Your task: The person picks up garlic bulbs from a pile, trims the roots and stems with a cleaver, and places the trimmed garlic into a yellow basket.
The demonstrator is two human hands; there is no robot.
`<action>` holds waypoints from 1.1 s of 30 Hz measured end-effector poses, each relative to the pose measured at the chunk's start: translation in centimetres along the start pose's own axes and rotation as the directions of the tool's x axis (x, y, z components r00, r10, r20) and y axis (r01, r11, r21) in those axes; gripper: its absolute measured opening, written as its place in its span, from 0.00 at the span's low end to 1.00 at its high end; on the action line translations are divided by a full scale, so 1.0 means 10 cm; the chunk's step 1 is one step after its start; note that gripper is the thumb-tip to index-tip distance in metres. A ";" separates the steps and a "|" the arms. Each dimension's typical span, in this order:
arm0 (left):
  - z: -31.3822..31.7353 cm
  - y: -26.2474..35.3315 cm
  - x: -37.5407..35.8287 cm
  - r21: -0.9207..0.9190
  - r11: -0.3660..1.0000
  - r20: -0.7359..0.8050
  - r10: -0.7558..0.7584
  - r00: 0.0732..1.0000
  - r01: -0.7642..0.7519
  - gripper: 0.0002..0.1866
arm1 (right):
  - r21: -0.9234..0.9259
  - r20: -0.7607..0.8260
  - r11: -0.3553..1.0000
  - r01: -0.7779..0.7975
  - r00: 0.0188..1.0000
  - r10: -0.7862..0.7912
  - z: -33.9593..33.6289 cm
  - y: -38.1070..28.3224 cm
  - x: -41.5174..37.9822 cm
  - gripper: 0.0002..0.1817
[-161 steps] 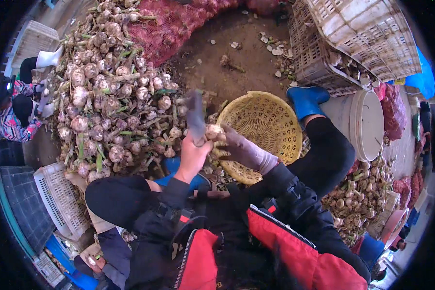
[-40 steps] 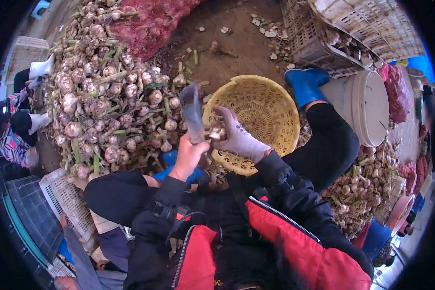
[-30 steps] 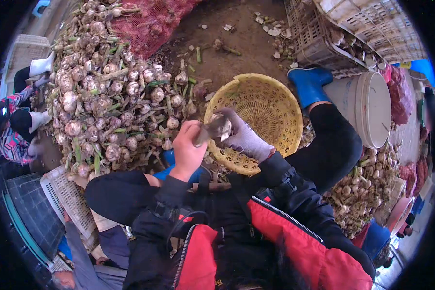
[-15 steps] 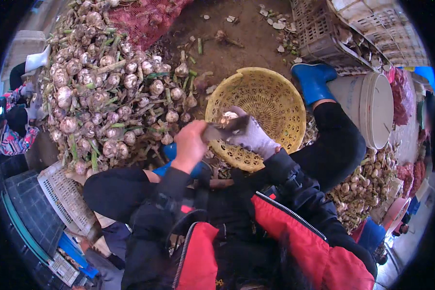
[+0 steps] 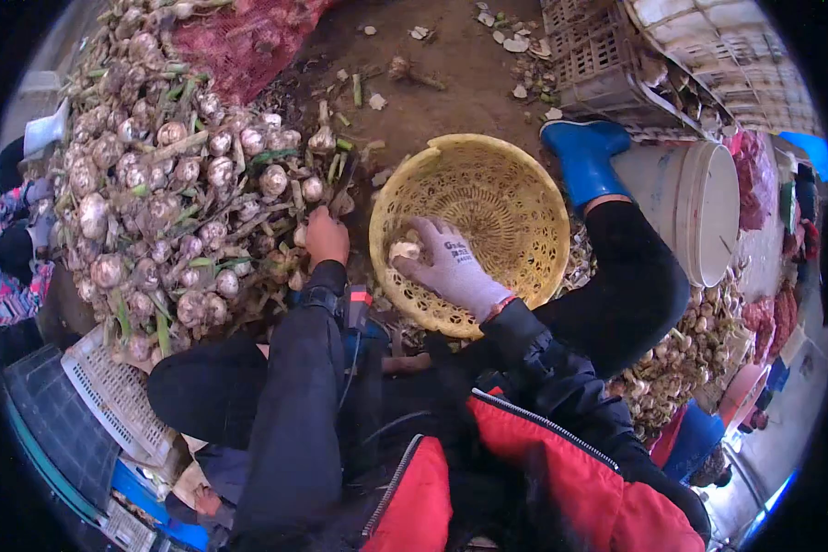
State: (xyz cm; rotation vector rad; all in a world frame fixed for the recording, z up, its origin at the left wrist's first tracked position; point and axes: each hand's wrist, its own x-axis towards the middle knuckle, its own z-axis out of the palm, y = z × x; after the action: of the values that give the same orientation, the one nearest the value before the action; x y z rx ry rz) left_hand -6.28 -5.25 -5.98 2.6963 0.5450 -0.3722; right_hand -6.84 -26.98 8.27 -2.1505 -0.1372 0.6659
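My right hand [image 5: 448, 269], in a pale knit glove with print on its back, is over the near left part of a round yellow plastic basket [image 5: 543, 184]. Its thumb and fingers close on a whitish garlic bulb [image 5: 404, 250]. At the right edge of a big heap of stalked garlic [image 5: 170, 170], my bare left hand [image 5: 327, 239] has its fingers curled closed. What they grip, if anything, is hidden. A garlic bulb [image 5: 313, 189] lies just above that hand, and more bulbs lie beside it.
A red mesh sack [image 5: 248, 41] lies behind the heap. To the right are a blue boot [image 5: 587, 158] on my leg, a white bucket [image 5: 713, 212] and plastic crates [image 5: 598, 64]. More garlic [image 5: 685, 354] lies at the lower right. Another person [image 5: 20, 244] is at the far left.
My hands were together over the basket's left edge and have moved apart. My left hand went left to the heap; my right hand stayed over the basket, still with the bulb.
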 end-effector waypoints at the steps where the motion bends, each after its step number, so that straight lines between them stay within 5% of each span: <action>1: 0.00 0.02 0.03 -0.003 0.998 0.009 -0.056 0.998 0.056 0.13 | 0.002 -0.008 1.000 -0.003 1.000 0.003 0.00 0.01 0.02 0.34; 3: -0.07 0.05 0.01 -0.045 0.995 -0.012 -0.088 0.996 0.087 0.12 | 0.030 0.066 0.999 -0.018 0.998 0.016 0.04 0.03 0.05 0.34; 5: -0.29 0.15 -0.06 -0.415 0.905 0.017 -0.100 0.995 0.098 0.12 | 0.034 0.062 0.999 -0.013 0.998 0.011 0.12 0.08 0.09 0.33; 6: -0.38 0.16 -0.12 -0.539 0.841 0.044 -0.030 0.999 0.049 0.13 | 0.095 0.023 0.995 0.022 0.999 -0.024 0.16 0.11 0.08 0.33; 7: -0.59 0.25 -0.23 -0.629 0.762 0.212 -0.022 0.977 0.153 0.11 | 0.154 -0.016 0.986 0.061 0.998 -0.059 0.22 0.10 0.05 0.32; 9: -0.95 0.57 -0.53 -0.775 0.620 0.234 0.096 0.967 0.126 0.09 | 0.136 -0.149 0.979 0.149 0.980 -0.129 0.25 -0.01 0.03 0.28; 11: -1.18 0.71 -0.66 -0.826 0.520 0.353 0.175 0.919 0.218 0.09 | 0.517 0.244 0.846 -0.130 0.970 -0.001 0.16 -0.12 0.07 0.24; 13: -1.32 0.68 -0.74 -0.785 0.568 0.375 0.118 0.920 0.247 0.08 | 0.620 0.298 0.738 -0.266 0.950 0.092 0.12 -0.14 0.06 0.21; 16: -1.37 0.68 -0.91 -0.667 0.713 0.023 0.310 0.951 -0.216 0.12 | 0.746 0.380 0.598 -0.293 0.925 -0.020 -0.06 -0.13 0.04 0.13; 17: -1.37 0.68 -0.93 -0.667 0.712 0.020 0.311 0.950 -0.219 0.12 | 0.746 0.378 0.599 -0.290 0.925 -0.023 -0.13 -0.16 -0.01 0.13; 19: -1.35 0.66 -0.93 -0.651 0.597 -0.091 0.553 0.828 -0.470 0.14 | 0.817 0.433 0.538 -0.206 0.836 -0.338 -0.25 -0.23 -0.09 0.16; 21: -1.15 0.33 -0.93 -0.647 0.636 -0.003 0.550 0.835 -0.421 0.15 | 0.813 0.437 0.551 -0.191 0.824 -0.360 -0.41 -0.33 -0.20 0.16; 23: -0.96 0.07 -0.89 -0.603 0.767 0.314 0.479 0.820 -0.217 0.16 | 0.799 0.443 0.583 -0.146 0.799 -0.407 -0.58 -0.41 -0.19 0.16; 24: -1.04 0.23 -0.97 -0.715 0.637 0.551 0.263 0.792 0.287 0.17 | 0.826 0.377 0.551 -0.116 0.841 -0.388 -0.52 -0.39 -0.19 0.16; 25: -1.23 0.41 -1.07 -0.706 0.643 0.565 0.260 0.783 0.296 0.17 | 0.830 0.376 0.543 -0.126 0.846 -0.379 -0.36 -0.29 -0.20 0.16; 27: -1.57 0.77 -1.08 -0.657 -0.090 0.665 0.398 0.632 0.749 0.17 | 0.410 0.011 0.809 0.421 0.885 -0.466 -0.13 -0.15 -0.12 0.18; 28: -1.55 0.82 -1.08 -0.704 -0.131 0.616 0.378 0.691 0.698 0.18 | 0.428 0.075 0.829 0.359 0.900 -0.429 -0.08 -0.11 -0.15 0.21; 29: -1.53 0.86 -1.07 -0.706 -0.134 0.614 0.375 0.695 0.696 0.18 | 0.429 0.079 0.828 0.361 0.898 -0.432 -0.05 -0.08 -0.12 0.21; 30: -1.51 0.90 -1.05 -0.874 0.177 0.485 0.265 0.833 0.453 0.19 | 0.706 0.152 0.700 0.107 0.943 -0.297 0.00 0.01 -0.06 0.21; 31: -1.49 0.92 -1.04 -0.857 0.490 0.299 0.217 0.929 0.161 0.20 | 0.876 0.267 0.455 -0.160 0.946 -0.182 0.02 0.03 -0.03 0.22; 32: -1.26 0.78 -1.00 -0.798 0.595 0.094 0.278 0.956 -0.095 0.16 | 0.876 0.268 0.454 -0.161 0.946 -0.182 0.03 0.05 -0.04 0.22; 33: -1.31 0.81 -1.01 -0.797 0.596 0.095 0.280 0.955 -0.095 0.16 | 0.852 0.330 0.471 -0.228 0.933 -0.146 -0.01 0.00 -0.06 0.23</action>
State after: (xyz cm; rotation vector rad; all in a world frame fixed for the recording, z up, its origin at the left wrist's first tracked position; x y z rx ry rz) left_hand -9.57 -10.25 11.47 1.7857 0.2505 -0.2640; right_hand -7.26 -27.28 8.57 -0.9799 0.0731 0.9036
